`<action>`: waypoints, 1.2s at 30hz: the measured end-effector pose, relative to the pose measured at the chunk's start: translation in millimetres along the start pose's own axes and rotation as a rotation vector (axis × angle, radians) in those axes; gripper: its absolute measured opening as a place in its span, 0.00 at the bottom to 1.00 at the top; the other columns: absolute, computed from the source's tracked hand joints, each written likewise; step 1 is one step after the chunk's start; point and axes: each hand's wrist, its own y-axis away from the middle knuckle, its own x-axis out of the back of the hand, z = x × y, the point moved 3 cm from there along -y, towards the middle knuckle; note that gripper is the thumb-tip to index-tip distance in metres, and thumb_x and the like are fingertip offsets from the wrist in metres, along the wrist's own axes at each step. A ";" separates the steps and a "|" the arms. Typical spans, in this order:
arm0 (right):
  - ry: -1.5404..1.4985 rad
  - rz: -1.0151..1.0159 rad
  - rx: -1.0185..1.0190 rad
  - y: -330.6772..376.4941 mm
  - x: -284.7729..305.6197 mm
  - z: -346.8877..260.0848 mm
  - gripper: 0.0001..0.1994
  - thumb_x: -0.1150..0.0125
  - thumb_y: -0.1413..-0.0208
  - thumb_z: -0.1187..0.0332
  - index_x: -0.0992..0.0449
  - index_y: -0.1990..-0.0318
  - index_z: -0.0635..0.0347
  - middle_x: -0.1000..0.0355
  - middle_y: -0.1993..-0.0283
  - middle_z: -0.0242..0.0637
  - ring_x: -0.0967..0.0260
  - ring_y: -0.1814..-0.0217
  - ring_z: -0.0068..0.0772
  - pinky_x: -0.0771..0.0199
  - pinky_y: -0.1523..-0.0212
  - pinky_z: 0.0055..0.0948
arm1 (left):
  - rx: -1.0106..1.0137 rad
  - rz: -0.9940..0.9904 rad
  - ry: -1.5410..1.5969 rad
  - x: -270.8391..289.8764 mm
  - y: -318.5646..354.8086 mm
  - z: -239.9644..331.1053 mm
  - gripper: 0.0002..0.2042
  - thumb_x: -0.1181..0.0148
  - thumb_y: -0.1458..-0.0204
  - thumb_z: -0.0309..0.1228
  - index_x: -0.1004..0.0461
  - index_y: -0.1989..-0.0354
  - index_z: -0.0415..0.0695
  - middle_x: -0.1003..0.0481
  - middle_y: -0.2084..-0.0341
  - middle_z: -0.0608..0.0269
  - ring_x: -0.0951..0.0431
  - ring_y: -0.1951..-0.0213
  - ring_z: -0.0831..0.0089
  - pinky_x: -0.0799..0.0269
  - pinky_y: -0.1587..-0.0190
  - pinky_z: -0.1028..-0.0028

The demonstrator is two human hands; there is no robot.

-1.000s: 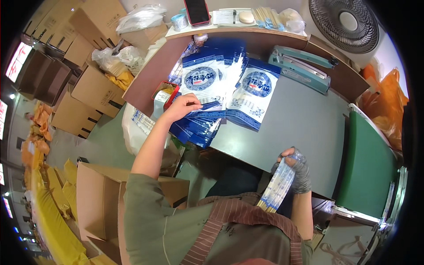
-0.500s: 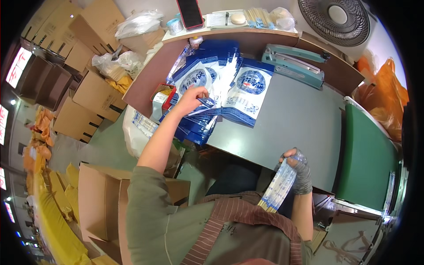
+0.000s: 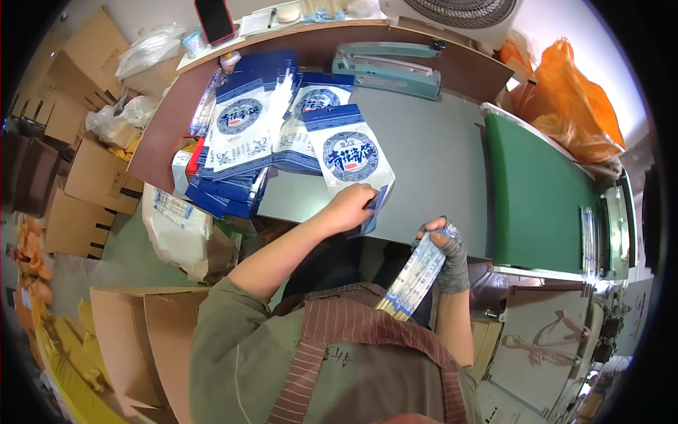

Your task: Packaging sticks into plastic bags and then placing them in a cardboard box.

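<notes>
1. Presently, nearest the camera, the person wears a brown striped apron [image 3: 321, 353]; an open cardboard carton [image 3: 173, 339] stands at the lower left.
2. Right hand [image 3: 446, 249]: wrapped in grey material, fingers closed around the upper end of a bundle of wrapped chopsticks [image 3: 413, 277]. The bundle slants down toward the apron, its bare yellowish ends lowest.
3. Left hand [image 3: 351, 208]: bare, fingers closed on the lower end of a blue-and-white pouch [image 3: 351, 157]. The pouch is at the counter [image 3: 441, 173], near its front edge, printed face up; its lower end is bent at the grip. Whether the rest touches the surface cannot be determined.
4. Left of the counter, a white sack [image 3: 183, 237] has further wrapped sticks at its top.
5. Right of the counter stands a green panel [image 3: 540, 201].
6. Beyond the left hand, a pile of pouches [image 3: 240, 131] occupies the counter's left part, overlapping unevenly, with a red container [image 3: 192, 154] just beside it.
7. Farther back, a teal lever device [image 3: 387, 74] lies against the rear partition.
8. On the raised ledge rest a phone [image 3: 214, 20] and a small cup [image 3: 193, 44]; a fan [image 3: 462, 7] is partly cut off by the upper edge.
</notes>
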 end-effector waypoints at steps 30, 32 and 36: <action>0.706 -0.031 0.023 -46.5 -44.4 37.5 0.11 0.39 0.49 0.68 0.25 0.60 0.62 0.27 0.62 0.41 0.31 0.60 0.32 0.30 0.59 0.30 | -0.216 0.629 0.177 -1.7 24.9 59.5 0.20 0.41 0.54 0.14 0.28 0.50 0.39 0.23 0.71 0.58 0.23 0.68 0.67 0.26 0.64 0.72; 0.681 -0.020 -0.047 -23.6 -38.1 40.2 0.19 0.38 0.50 0.64 0.29 0.53 0.66 0.27 0.61 0.39 0.31 0.60 0.29 0.29 0.59 0.30 | -0.376 0.536 0.059 -2.7 37.4 71.3 0.19 0.40 0.58 0.15 0.25 0.55 0.41 0.23 0.74 0.60 0.24 0.71 0.62 0.28 0.69 0.69; 0.341 -0.250 -0.209 54.5 -22.1 61.8 0.22 0.40 0.45 0.62 0.31 0.46 0.66 0.28 0.56 0.38 0.33 0.53 0.25 0.31 0.50 0.30 | -0.555 0.260 0.100 -14.4 97.6 89.2 0.19 0.37 0.61 0.19 0.25 0.56 0.41 0.24 0.69 0.56 0.23 0.68 0.61 0.26 0.66 0.70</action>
